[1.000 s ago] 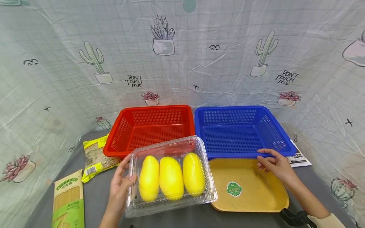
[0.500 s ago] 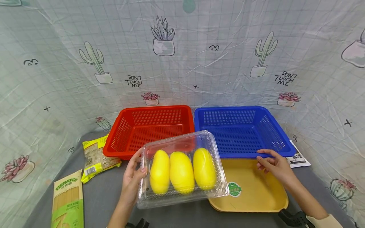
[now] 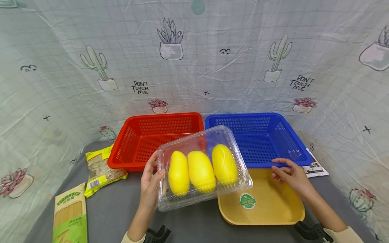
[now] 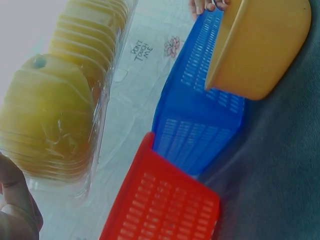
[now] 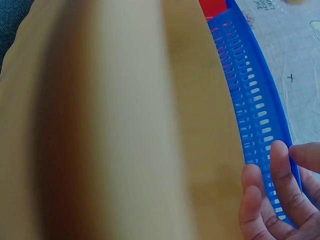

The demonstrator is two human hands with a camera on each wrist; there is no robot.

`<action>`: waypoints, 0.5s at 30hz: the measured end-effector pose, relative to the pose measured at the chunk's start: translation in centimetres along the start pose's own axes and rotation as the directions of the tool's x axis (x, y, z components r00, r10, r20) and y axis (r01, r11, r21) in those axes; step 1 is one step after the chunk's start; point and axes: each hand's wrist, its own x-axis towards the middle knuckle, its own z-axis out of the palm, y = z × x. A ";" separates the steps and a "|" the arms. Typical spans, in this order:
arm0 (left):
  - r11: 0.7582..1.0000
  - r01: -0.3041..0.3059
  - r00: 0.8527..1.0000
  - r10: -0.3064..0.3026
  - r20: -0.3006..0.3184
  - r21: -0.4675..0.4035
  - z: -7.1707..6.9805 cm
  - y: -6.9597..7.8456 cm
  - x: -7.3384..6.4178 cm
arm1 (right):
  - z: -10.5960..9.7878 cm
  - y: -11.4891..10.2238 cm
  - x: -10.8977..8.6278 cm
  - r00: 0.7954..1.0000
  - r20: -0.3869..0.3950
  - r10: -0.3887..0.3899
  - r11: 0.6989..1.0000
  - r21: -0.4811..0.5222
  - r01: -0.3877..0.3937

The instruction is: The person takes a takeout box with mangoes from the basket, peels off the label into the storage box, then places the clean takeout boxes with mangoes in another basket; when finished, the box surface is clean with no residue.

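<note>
My left hand [image 3: 151, 184] grips the left side of a clear plastic fruit box [image 3: 164, 202], thumb on its near face. Three yellow mangoes [image 3: 200, 170] show through the plastic. The box is raised and tilted, and overlaps both baskets and the tray in the head view. In the left wrist view the box [image 4: 92, 165] fills the upper left, with part of my thumb below it. My right hand [image 3: 291, 177] is at the front rim of the blue basket [image 3: 255, 143], index finger over the rim and thumb before it; the other fingers curl loosely.
A red basket [image 3: 117, 148] stands left of the blue one. Before the blue basket lies a yellow tray [image 3: 273, 206] with a green sticker. A yellow snack-like bag [image 3: 101, 168] and a spaghetti pack [image 3: 71, 216] lie at left. A white packet [image 3: 316, 167] is partly behind the blue basket.
My left hand has carried the mango box rightward and upward, from before the red basket to across both baskets, tilting it more. My right hand has stayed at the blue basket's rim.
</note>
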 end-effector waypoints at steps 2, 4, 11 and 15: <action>1.000 0.002 1.000 -0.002 -0.003 0.000 0.3 -0.2 0.2 | 0.0 -0.1 0.0 1.000 -0.002 -0.002 1.000 -0.002 0.002; 1.000 0.008 1.000 -0.008 -0.002 0.001 0.5 -0.4 0.3 | 0.1 -0.1 0.1 1.000 -0.002 -0.002 1.000 0.004 0.003; 1.000 0.009 1.000 -0.009 0.007 0.012 1.8 -0.9 1.1 | 0.1 0.2 0.0 1.000 -0.005 -0.011 1.000 0.027 0.011; 1.000 0.001 1.000 -0.001 0.014 0.016 2.5 -1.5 1.7 | 0.1 0.2 0.0 1.000 -0.003 -0.015 0.999 0.033 0.015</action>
